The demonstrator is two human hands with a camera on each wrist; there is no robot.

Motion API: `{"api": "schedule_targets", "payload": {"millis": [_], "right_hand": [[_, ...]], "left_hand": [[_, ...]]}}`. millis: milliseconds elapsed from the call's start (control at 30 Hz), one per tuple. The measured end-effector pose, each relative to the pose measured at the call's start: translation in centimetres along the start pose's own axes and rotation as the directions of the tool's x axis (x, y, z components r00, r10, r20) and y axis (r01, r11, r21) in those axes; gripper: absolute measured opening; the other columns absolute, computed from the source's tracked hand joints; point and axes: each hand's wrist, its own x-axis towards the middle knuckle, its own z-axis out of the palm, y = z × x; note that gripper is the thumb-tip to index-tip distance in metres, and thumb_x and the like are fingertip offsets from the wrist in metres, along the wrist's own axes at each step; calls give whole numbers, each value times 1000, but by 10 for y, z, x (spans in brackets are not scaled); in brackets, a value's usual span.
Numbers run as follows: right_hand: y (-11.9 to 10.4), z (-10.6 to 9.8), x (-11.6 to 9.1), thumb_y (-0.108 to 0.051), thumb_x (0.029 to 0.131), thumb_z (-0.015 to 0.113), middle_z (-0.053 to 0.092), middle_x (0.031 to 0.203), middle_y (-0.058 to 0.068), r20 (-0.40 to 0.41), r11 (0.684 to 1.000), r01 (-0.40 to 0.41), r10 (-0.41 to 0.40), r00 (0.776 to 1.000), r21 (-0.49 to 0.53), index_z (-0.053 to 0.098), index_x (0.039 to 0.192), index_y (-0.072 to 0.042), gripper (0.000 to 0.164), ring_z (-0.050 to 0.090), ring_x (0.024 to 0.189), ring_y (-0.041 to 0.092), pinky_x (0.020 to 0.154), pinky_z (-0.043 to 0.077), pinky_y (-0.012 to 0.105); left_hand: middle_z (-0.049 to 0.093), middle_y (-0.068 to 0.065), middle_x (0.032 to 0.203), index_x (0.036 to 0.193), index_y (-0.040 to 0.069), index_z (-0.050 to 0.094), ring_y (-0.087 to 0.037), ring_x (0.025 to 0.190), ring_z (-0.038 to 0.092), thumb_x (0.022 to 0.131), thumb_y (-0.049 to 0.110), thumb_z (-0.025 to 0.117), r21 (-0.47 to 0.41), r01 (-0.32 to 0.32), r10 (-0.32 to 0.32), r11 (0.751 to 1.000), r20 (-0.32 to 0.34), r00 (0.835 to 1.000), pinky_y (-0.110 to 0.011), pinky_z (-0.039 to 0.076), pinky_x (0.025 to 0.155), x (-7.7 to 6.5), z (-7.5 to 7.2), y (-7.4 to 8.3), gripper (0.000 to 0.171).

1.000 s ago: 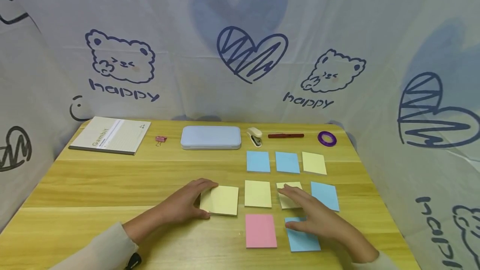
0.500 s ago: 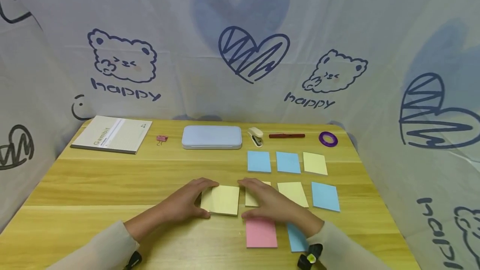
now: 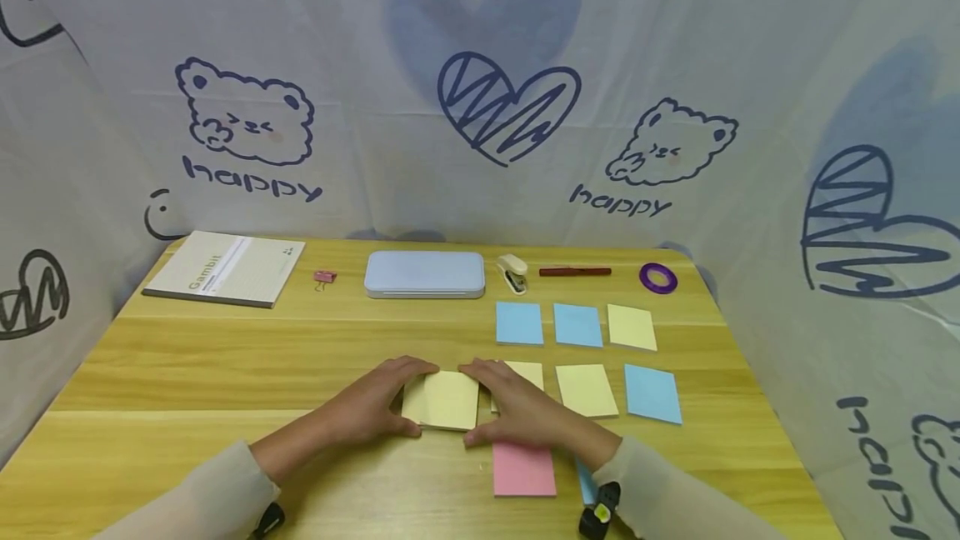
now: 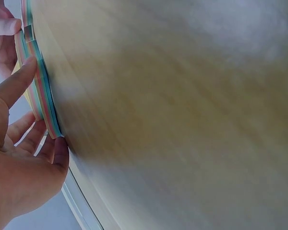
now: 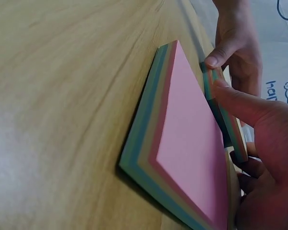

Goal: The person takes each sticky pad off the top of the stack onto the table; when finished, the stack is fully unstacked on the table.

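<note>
A yellow sticky note pad (image 3: 442, 400) lies on the wooden table between my two hands. My left hand (image 3: 363, 402) grips it from the left, thumb at the near edge and fingers at the far edge. From the right, my right hand (image 3: 521, 407) holds the same pad, thumb near and fingers far. Side on, the left wrist view shows striped, many-coloured layers (image 4: 41, 91), with an offset between upper and lower ones. Under my right forearm and hand are a pink pad (image 3: 523, 473), a partly hidden yellow pad (image 3: 528, 373) and a mostly covered blue pad (image 3: 585, 483).
More yellow and blue pads (image 3: 652, 394) sit in rows at the right. Along the back lie a notebook (image 3: 225, 269), a pink binder clip (image 3: 325, 277), a pale blue case (image 3: 424, 274), a stapler (image 3: 513, 272), a dark red pen (image 3: 575, 272) and a purple tape roll (image 3: 658, 278).
My right hand has moved left, from above the yellow and blue pads on the right to the right side of the pad in my left hand. My left hand has stayed in place.
</note>
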Motion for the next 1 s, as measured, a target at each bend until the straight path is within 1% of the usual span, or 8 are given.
{"api": "schedule_targets", "payload": {"millis": [167, 300, 367, 467, 567, 667, 800, 1000], "right_hand": [[-1, 0, 0, -56, 83, 81, 32, 165, 14, -4, 1000, 7, -7, 1000, -10, 36, 161, -19, 97, 29, 152, 37, 120, 33, 57], [-2, -1, -1, -49, 85, 83, 35, 164, 13, -10, 1000, 20, -20, 1000, -7, 37, 160, -18, 94, 35, 149, 34, 118, 38, 55], [-1, -1, -1, -46, 84, 83, 39, 161, 11, -17, 1000, 29, -30, 999, -3, 37, 160, -17, 93, 41, 145, 30, 116, 41, 53], [1, -1, -2, -43, 84, 84, 46, 152, 4, -30, 999, 46, -46, 999, 5, 39, 159, -17, 91, 50, 135, 22, 110, 47, 47], [5, -1, -2, -40, 84, 85, 51, 143, -1, -39, 997, 70, -69, 997, 19, 40, 158, -17, 90, 54, 125, 16, 105, 50, 42], [7, -3, -3, -37, 83, 85, 51, 142, -2, -34, 995, 100, -99, 995, 26, 40, 158, -16, 90, 54, 124, 15, 105, 50, 40], [7, -10, -6, -35, 83, 85, 49, 147, -2, -13, 993, 118, -117, 993, 24, 39, 158, -16, 89, 53, 128, 15, 108, 49, 41], [5, -25, -21, -34, 83, 86, 45, 152, 0, 6, 997, 71, -71, 997, 41, 39, 159, -18, 90, 49, 136, 23, 112, 45, 51]], "left_hand": [[56, -12, 145, 147, 5, 51, -35, 135, 50, 80, 20, 90, 2, 4, -4, 1000, 4, 1000, -57, 43, 112, 0, 0, 0, 79], [56, -10, 144, 147, 7, 51, -33, 133, 51, 80, 21, 90, 13, -5, 4, 1000, 5, 1000, -55, 45, 110, 0, 0, -1, 79], [56, -10, 144, 147, 7, 51, -33, 133, 51, 80, 22, 90, 17, -5, 5, 1000, 6, 1000, -55, 46, 110, 0, 1, -1, 79], [57, -10, 143, 148, 6, 51, -33, 132, 52, 80, 23, 90, 23, 0, 0, 1000, 6, 1000, -54, 46, 110, 0, 1, -1, 80], [57, -11, 142, 147, 5, 51, -33, 131, 52, 80, 24, 90, 27, 5, -5, 1000, 5, 1000, -54, 46, 109, 0, 2, -1, 81], [58, -11, 141, 147, 4, 51, -33, 131, 52, 80, 22, 90, 24, 6, -6, 1000, 4, 1000, -54, 46, 109, 0, 2, -1, 80], [58, -11, 141, 146, 4, 52, -33, 131, 52, 80, 21, 90, 23, 9, -9, 1000, 3, 1000, -54, 46, 110, 0, 2, 0, 78], [57, -11, 143, 145, 6, 54, -33, 132, 52, 80, 22, 90, 30, 8, -8, 1000, 2, 1000, -54, 46, 110, -1, 1, 0, 75]]}}
